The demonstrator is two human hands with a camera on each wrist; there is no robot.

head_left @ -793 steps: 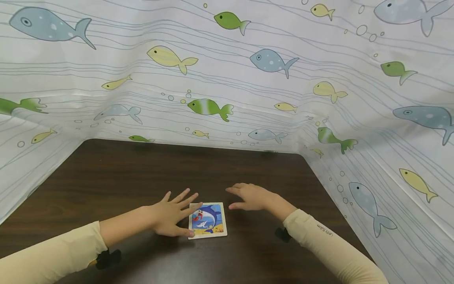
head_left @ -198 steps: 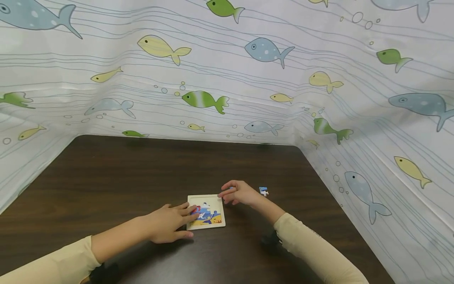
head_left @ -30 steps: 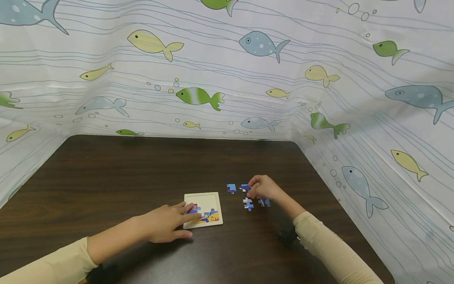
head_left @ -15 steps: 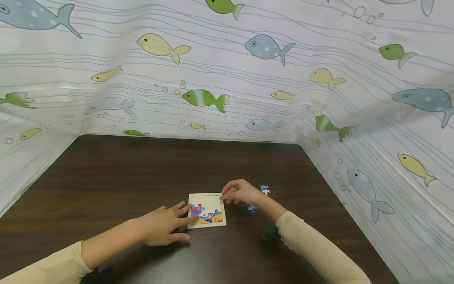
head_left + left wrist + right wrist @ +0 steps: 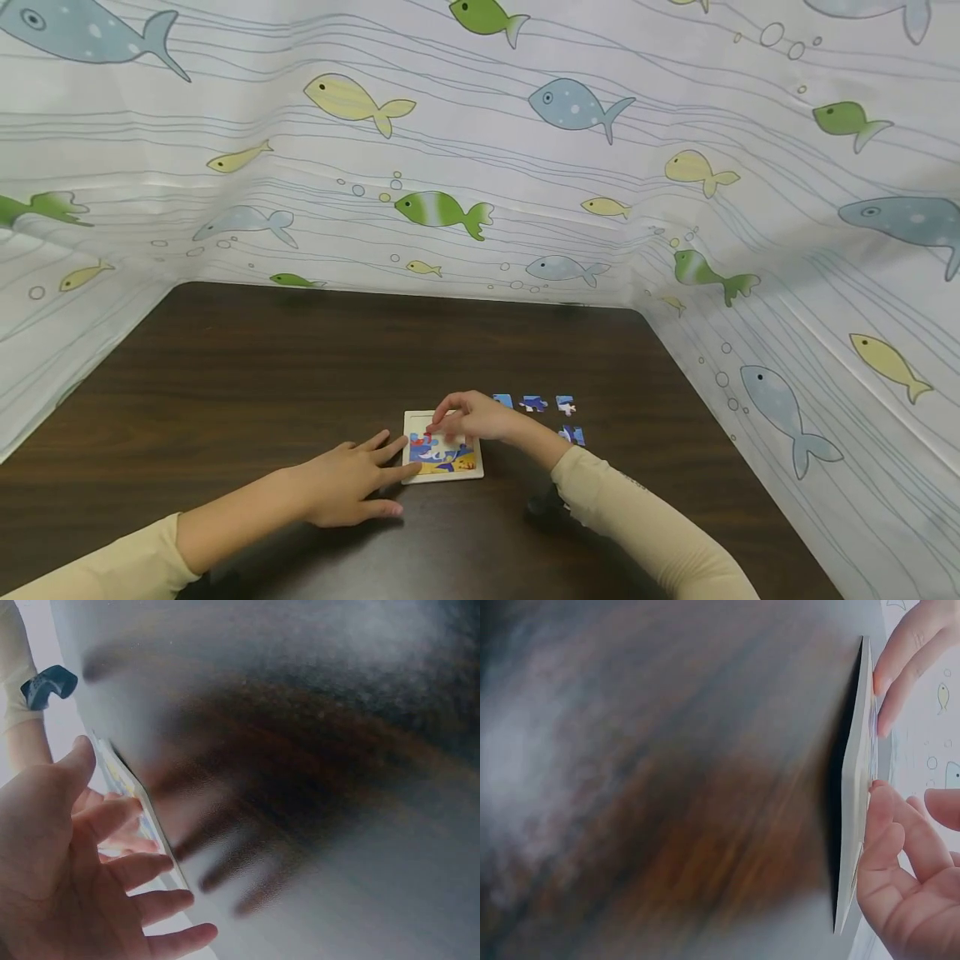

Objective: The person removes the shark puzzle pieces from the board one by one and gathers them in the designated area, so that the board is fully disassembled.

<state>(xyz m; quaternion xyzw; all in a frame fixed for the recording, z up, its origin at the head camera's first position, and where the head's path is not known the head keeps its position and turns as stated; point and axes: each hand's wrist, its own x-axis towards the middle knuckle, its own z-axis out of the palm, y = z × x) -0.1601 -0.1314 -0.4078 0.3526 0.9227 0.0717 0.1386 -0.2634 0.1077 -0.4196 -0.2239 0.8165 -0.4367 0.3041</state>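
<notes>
Right hand [image 5: 480, 415] over the puzzle tray [image 5: 459, 477], left hand [image 5: 345, 487] at its edge

On my right side the grip is bent, thumb and fingertips drawn near one another and dipping toward the upper left part of the tray. My right wrist view shows the fingers down at the tray's face, but I can't tell whether a piece sits between them. The left grip is spread, fingers apart, with fingertips reaching over the tray's left rim and the thumb lying off its near corner.

The tray lies flat on the worktop [image 5: 300, 358], just ahead of me. I see fitted pieces [image 5: 468, 462] along its near side and up its left, in yellow and blue with a bit of red; the cream base shows along the far side.

Out to the right of the tray I count four loose pieces [image 5: 533, 403] in view, mostly blue: three in a row on the far side, the leftmost partly behind the right hand, and one nearer, beside the forearm. Cream sleeves [image 5: 645, 525] cover both forearms. Beyond the worktop and along its sides hangs a white sheet [image 5: 480, 150] printed with blue, green and yellow fish.
</notes>
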